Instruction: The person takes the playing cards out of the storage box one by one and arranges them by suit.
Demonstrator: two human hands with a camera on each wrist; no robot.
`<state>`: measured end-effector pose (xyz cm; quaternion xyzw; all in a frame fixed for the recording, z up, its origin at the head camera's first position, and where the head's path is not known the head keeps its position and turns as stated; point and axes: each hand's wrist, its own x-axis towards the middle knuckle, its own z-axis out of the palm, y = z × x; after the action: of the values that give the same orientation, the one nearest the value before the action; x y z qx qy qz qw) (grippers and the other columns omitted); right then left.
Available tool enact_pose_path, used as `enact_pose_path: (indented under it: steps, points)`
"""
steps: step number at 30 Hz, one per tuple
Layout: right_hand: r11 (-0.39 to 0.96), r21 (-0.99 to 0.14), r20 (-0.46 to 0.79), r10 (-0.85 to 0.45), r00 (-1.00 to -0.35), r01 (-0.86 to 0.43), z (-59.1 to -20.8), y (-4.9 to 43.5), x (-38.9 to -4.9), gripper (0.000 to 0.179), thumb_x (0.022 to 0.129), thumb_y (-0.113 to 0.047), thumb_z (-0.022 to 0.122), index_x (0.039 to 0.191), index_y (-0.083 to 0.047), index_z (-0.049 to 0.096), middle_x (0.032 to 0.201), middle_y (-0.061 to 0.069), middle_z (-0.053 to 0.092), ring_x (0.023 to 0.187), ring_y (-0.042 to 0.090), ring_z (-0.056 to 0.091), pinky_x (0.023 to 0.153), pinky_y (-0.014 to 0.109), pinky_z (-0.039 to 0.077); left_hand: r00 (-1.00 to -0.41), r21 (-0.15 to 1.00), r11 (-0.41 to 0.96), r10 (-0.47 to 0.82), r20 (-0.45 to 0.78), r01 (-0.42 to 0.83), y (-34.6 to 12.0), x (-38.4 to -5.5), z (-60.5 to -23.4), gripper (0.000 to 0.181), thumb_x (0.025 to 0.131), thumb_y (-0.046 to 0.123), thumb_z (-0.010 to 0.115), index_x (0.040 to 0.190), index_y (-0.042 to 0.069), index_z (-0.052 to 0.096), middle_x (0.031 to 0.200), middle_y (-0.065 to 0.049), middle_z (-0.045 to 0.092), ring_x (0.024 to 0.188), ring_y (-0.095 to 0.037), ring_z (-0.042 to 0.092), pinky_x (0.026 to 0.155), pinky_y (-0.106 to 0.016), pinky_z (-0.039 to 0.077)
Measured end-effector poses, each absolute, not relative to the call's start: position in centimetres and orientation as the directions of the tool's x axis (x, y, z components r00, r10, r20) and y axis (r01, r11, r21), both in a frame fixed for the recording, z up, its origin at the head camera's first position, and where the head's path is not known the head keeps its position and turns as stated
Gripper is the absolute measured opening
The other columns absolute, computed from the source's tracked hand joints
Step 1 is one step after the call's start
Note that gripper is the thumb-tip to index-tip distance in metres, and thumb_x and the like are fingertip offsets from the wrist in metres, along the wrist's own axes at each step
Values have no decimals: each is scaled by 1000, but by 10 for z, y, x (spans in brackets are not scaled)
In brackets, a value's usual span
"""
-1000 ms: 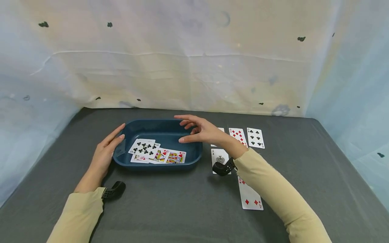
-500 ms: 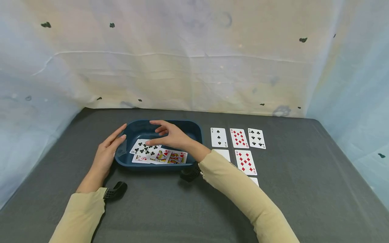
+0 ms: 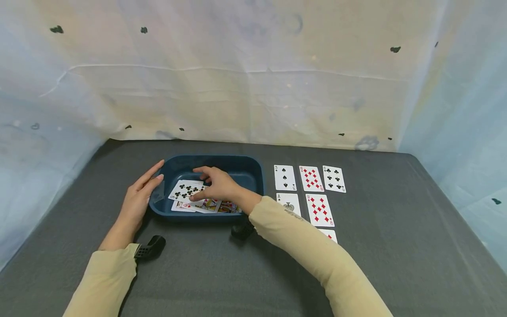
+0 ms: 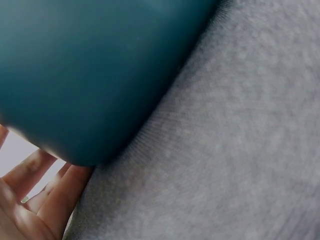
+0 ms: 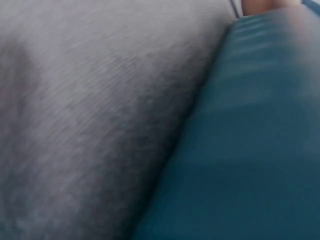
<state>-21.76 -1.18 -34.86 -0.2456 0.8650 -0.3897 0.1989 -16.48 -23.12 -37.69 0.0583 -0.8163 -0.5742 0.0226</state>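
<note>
A dark blue tray (image 3: 206, 218) stands on the grey cloth, holding several playing cards. My left hand (image 3: 136, 198) rests along its left end, fingers straight against the outer wall and thumb tip at the rim. The left wrist view shows those fingers (image 4: 62, 200) touching the tray wall (image 4: 90, 75). Over the tray, my right hand (image 3: 222, 185) reaches down with thumb and index finger spread. Its thumb tip lies right at a clubs card (image 3: 182, 190) on top of the pile. Beneath the hand, face cards (image 3: 210, 205) are partly hidden.
Right of the tray lie a three of spades (image 3: 284, 178), a ten of diamonds (image 3: 311, 178), a six of clubs (image 3: 334, 178), an ace of spades (image 3: 287, 201) and a nine of diamonds (image 3: 320, 210). A red-suited card (image 3: 329, 233) is mostly under the right sleeve (image 3: 309, 242).
My right hand has moved left from the tray's right side and lowered onto the clubs card, bringing cards formerly behind the arm into view. The left hand stays at the tray.
</note>
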Motion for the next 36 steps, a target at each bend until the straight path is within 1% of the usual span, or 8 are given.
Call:
enact_pose_path:
  steps: [8,14,16,20,23,26,33,36]
  points:
    - [651,-633,-111,-611,-784,-418,-354,-13,-217,78,76,-24,82,144,-17,44,129,6,51,110,17,53,91,23,46,-993,942,329,-117,-33,-70,-231,-166,-377,52,98,47,47,147,40,33,160,-1,19,147,-33,14,113,-64,10]
    - [715,-632,-169,-505,-847,-300,-351,-10,-213,82,74,-29,84,144,-16,43,127,9,48,108,19,53,84,26,48,-992,940,331,-119,-47,-85,-230,-167,-377,53,98,50,46,148,40,32,160,-1,17,147,-33,14,113,-65,11]
    - [726,-637,-188,-471,-862,-259,-349,-10,-213,81,75,-29,84,144,-17,42,125,9,51,108,19,54,83,28,48,-992,940,331,-119,-48,-86,-230,-167,-377,54,98,50,46,148,40,31,160,-1,17,147,-32,14,113,-64,12]
    - [724,-645,-190,-461,-867,-244,-347,-10,-215,74,81,-23,78,145,-17,40,108,8,61,90,17,57,72,27,46,-992,940,330,-119,-43,-81,-230,-167,-377,54,98,50,46,148,40,31,160,-1,16,147,-32,13,113,-64,11]
    - [701,-670,-173,-469,-866,-245,-347,-9,-216,68,87,-18,71,146,-17,38,89,5,61,71,14,54,61,24,42,-992,941,330,-120,-41,-79,-229,-167,-377,54,98,50,46,149,39,31,160,-1,16,147,-32,13,113,-64,11]
    - [651,-725,-142,-464,-875,-227,-347,-8,-217,61,91,-13,66,146,-16,39,79,3,59,62,12,51,57,22,40,-992,941,330,-120,-40,-78,-227,-167,-377,53,98,49,46,148,40,31,160,-1,17,147,-32,13,113,-64,11]
    - [499,-837,-11,-426,-905,-225,-341,-4,-216,56,91,-12,66,142,-16,44,84,4,65,65,10,55,63,21,44,-990,945,320,-135,-30,-72,-228,-168,-376,52,98,48,47,147,40,34,159,-1,21,146,-30,17,115,-60,14]
    - [412,-882,48,-407,-912,-230,-339,-1,-215,56,91,-11,66,143,-14,43,88,8,67,70,17,60,66,20,46,-989,944,320,-139,-41,-84,-228,-168,-377,52,97,49,47,147,41,34,160,-2,20,146,-30,16,115,-60,14]
